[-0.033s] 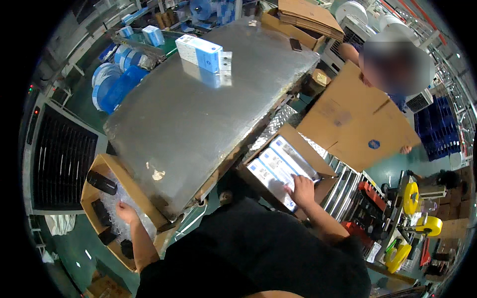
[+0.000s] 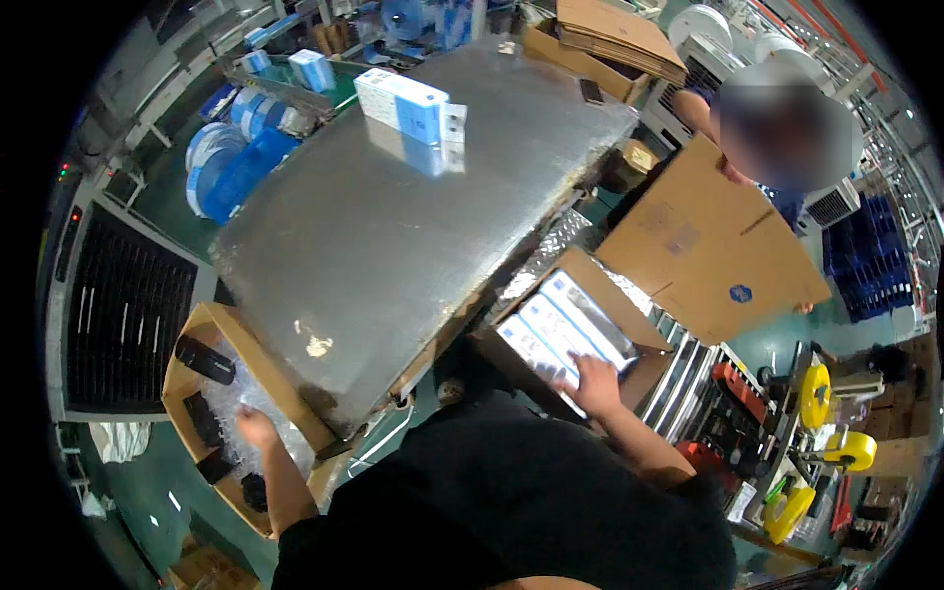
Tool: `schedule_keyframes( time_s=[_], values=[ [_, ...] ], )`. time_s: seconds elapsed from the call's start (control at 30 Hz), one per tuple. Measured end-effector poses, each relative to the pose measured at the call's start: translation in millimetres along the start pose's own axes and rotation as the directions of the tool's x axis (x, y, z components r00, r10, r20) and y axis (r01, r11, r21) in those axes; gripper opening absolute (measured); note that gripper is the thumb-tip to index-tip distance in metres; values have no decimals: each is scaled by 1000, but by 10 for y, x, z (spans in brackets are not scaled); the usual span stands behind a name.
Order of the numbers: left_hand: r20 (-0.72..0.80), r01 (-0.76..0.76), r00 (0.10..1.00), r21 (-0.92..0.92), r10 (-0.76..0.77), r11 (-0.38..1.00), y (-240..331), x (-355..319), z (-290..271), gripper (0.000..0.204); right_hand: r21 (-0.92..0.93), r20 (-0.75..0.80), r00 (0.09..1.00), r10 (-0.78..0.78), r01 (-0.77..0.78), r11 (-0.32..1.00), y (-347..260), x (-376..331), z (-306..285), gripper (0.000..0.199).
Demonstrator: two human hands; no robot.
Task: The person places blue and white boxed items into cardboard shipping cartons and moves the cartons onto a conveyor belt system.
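Head view: nothing has moved; beside the desk, left hand stays curled in the carton, right hand spread on white boxes.

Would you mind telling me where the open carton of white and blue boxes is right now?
In the head view, the open carton sits right of centre, just beyond the metal table edge. The right hand rests on the white and blue boxes inside it.

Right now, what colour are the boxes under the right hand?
White with blue, the boxes under the right hand, head view.

the co-worker is mostly hidden behind a flat cardboard sheet, face blurred
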State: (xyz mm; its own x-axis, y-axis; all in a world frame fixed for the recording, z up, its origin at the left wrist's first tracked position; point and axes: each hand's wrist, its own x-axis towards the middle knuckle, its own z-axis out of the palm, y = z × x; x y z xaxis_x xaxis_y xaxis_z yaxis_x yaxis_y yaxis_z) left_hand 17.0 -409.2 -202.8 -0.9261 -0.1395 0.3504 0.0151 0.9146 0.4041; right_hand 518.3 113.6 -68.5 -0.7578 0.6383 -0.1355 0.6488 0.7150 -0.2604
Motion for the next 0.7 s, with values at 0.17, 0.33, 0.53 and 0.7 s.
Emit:
schedule_keyframes(
  time_s=[0.17,0.33,0.53,0.7],
  values=[
    [662,-299,686,636,-303,711,-914,-701,351,39,5,493,870,-14,14,1000,-278,-12,208,30],
    [689,-188,719,317,-90,930,114,-432,111,25,-202,469,860,203,-120,972,-214,-241,-38,24],
    [514,414,771,45,-376,909,-446,-46,-365,45,-116,370,914,167,-133,984,-152,-200,225,29],
    [684,411,644,-688,344,599,2615,-370,-1005,32,420,-264,964,-27,140,897,-606,136,-84,31]
  ],
)
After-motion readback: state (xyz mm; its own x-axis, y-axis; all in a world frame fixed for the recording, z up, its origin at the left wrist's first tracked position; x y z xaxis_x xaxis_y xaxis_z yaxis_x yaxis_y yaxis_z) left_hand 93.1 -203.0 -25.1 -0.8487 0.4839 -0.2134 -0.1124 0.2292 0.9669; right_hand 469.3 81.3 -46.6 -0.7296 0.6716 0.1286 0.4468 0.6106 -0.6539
